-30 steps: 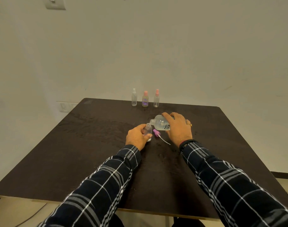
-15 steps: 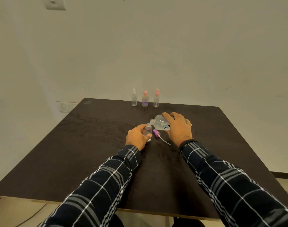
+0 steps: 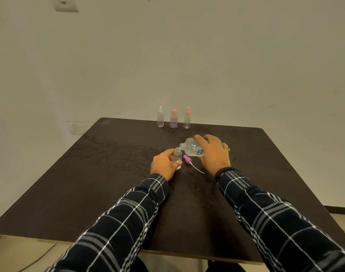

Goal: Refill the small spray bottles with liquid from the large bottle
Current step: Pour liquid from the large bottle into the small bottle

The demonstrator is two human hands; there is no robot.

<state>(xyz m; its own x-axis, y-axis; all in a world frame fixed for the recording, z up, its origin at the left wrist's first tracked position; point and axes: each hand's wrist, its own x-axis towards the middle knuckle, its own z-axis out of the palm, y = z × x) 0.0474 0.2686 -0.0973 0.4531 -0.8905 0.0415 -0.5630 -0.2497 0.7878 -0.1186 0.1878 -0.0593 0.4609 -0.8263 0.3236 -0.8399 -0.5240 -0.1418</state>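
My left hand [image 3: 163,163] grips the uncapped small spray bottle [image 3: 177,155], upright mid-table | my right hand [image 3: 213,154] wraps the large bottle [image 3: 191,147], tipped with its mouth at the small one's neck | purple pump cap [image 3: 187,159] lies between my hands | three capped bottles [image 3: 173,118] stand at the table [image 3: 108,173] far edge.
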